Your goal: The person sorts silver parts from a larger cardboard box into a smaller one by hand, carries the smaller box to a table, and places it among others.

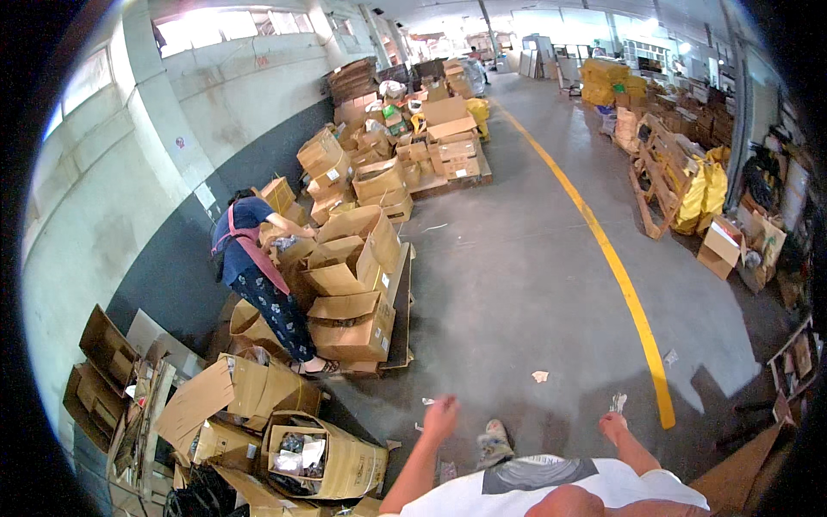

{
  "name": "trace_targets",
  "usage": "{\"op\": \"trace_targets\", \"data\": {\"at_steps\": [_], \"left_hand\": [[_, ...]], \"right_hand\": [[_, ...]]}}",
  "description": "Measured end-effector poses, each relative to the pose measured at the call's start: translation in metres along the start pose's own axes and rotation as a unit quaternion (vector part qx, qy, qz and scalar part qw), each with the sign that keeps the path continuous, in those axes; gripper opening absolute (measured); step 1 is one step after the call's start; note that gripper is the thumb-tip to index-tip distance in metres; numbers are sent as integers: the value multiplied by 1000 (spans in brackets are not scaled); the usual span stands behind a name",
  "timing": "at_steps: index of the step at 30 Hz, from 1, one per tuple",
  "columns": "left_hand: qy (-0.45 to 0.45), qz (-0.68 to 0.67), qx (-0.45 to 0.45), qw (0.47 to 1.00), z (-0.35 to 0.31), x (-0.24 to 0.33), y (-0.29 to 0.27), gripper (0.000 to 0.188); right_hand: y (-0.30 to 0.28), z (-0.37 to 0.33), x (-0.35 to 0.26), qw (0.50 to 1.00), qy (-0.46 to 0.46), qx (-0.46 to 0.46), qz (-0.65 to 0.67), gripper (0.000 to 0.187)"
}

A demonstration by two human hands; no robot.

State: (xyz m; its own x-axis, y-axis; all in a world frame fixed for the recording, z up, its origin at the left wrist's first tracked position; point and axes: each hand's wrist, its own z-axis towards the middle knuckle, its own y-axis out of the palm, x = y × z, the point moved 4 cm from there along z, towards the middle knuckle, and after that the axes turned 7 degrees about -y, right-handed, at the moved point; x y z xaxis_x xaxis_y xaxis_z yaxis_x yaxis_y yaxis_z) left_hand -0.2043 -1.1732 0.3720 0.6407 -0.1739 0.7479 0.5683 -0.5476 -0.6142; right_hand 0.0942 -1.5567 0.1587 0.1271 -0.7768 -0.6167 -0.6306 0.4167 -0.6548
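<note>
Seeing a pale scrap (618, 401) just beside the right hand (613, 423), over or on the grey floor (525, 293); cannot tell about pinching it. Holding out the left hand (442, 418); cannot tell about spreading or closing that grip. Maybe dropping the scrap from pinching too loosely. Maybe slipping from putting the shoe (494, 443) on a loose bit (540, 376). Maybe spilling the open box (351, 465) by bumping it.
</note>
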Motion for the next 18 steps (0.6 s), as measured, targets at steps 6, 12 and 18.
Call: {"op": "trace_targets", "data": {"at_steps": [6,12,18], "left_hand": [[441,-270,-29,856,80,320,-128,33],[663,-216,-186,692,116,490,-142,37],[744,-270,-178,585,262,551,-88,30]], "right_hand": [[35,107,33,828,-296,-165,-447,20],[-10,176,-94,892,-136,-214,-375,22],[-50,296,-102,928,-43,-220,-299,20]]}}
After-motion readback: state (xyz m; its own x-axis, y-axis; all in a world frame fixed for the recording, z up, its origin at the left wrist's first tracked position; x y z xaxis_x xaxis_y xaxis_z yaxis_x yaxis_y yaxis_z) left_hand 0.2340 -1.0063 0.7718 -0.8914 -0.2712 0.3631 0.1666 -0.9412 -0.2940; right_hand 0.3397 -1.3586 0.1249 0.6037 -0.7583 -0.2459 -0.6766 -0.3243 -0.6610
